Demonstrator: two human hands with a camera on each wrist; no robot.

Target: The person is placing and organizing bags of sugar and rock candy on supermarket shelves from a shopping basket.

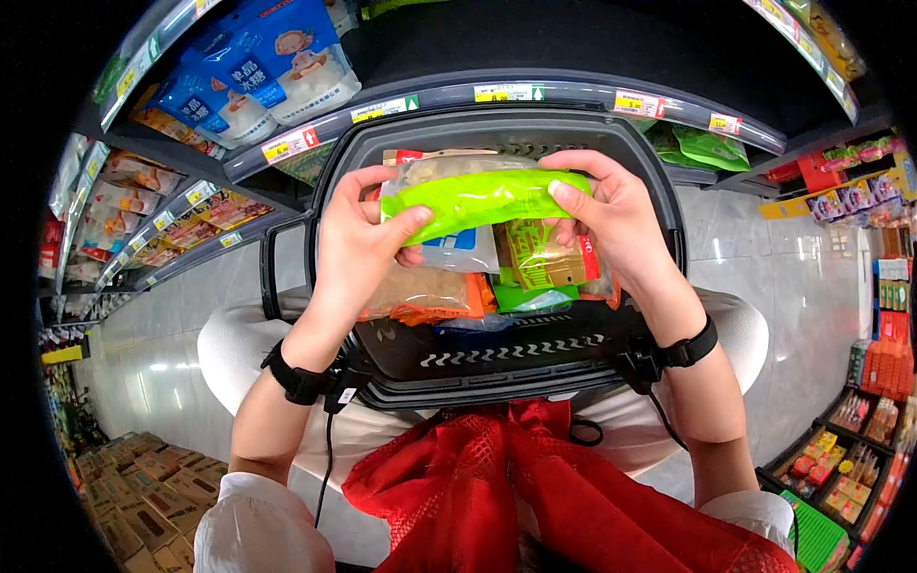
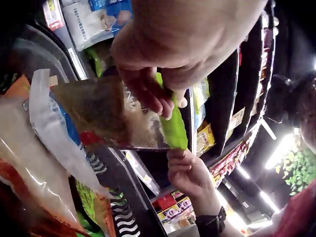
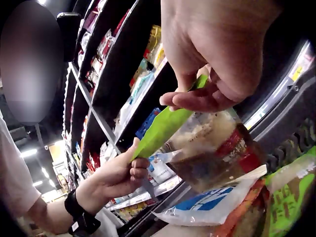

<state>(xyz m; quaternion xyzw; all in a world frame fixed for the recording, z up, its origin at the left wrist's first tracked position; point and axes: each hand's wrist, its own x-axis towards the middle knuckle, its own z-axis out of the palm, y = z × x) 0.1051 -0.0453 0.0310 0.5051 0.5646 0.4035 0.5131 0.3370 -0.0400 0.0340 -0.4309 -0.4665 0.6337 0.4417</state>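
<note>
A packet with a bright green top (image 1: 487,199) is stretched between both hands above the basket. The left hand (image 1: 368,234) pinches its left end and the right hand (image 1: 616,210) its right end, thumbs on the green part. From the left wrist, the green strip (image 2: 174,129) shows edge-on, with a clear and brown pouch (image 2: 101,111) hanging from it. Under the hands, the black basket (image 1: 382,368) holds several bags, among them an orange-edged bag (image 1: 430,291), a white and blue bag (image 3: 210,200) and a green and brown packet (image 1: 544,256).
Shelves with price tags (image 1: 506,93) run behind the basket, with blue and white bags (image 1: 272,67) at upper left. The basket stands between the person's knees (image 1: 735,344). A red garment (image 1: 478,497) hangs in front. Stacked cartons (image 1: 148,497) are at lower left, racks of goods at right.
</note>
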